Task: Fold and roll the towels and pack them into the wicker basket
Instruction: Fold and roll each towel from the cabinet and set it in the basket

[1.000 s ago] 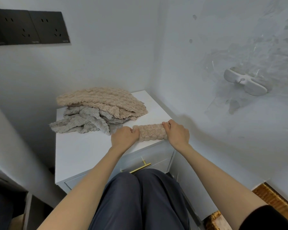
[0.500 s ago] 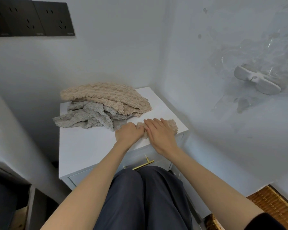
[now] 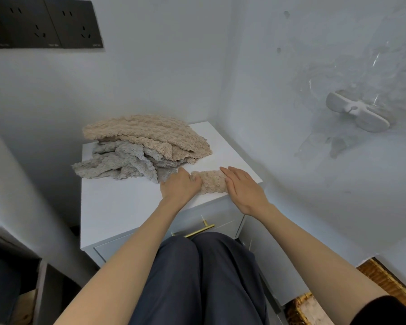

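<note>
Right hand [image 3: 240, 187] slid off to the roll's right end, fingers flat and loose, grey towels [image 3: 120, 163] under tan towels [image 3: 148, 134] on the white cabinet [image 3: 117, 207], left hand [image 3: 179, 186] curled on the rolled towel [image 3: 211, 181], wicker basket [image 3: 384, 282] low on the right.

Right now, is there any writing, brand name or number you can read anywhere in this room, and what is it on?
Only one place shows any print:
Black wall sockets: small pale marks along the lower edge of each plate, too small and blurred to read.
Nothing readable on the beige towels, grey towels, rolled towel, white cabinet, wicker basket or wall hook.
</note>
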